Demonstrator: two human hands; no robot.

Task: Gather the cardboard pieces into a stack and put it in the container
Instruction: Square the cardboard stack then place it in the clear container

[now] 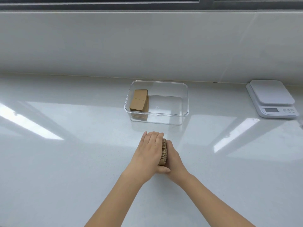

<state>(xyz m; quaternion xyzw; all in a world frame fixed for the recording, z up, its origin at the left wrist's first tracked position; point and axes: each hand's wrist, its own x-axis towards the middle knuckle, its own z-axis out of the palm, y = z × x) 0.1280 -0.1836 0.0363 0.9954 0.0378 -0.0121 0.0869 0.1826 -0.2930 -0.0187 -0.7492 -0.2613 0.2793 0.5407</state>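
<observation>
— Both hands are together in front of the container [185, 102], on the near side of it. What do they hold?

— A stack of cardboard pieces [164, 152], standing on edge on the tabletop [65, 161]. The left hand [147, 154] lies flat against one face of the stack, with the fingers straight and pointing toward the container. The right hand [174, 158] presses on the other face, so the stack is squeezed between the two palms (only its corrugated top edge is visible between them).

— Are the hands closed around it?

— Not as fists. They are flattened and pressed on the stack, and the left thumb crosses below the near end of it, touching the right hand.

— And the container, is it empty?

— No. It is a clear, rectangular box without a lid, and at its left end there is already another cardboard pile [139, 100]. The rest of the container, to the right of that pile, shows only the transparent bottom.

— Anything else near the container?

— A white kitchen scale [272, 97], well apart to the right of the container, close to the wall [98, 43]. Its display is too small to read.
</observation>
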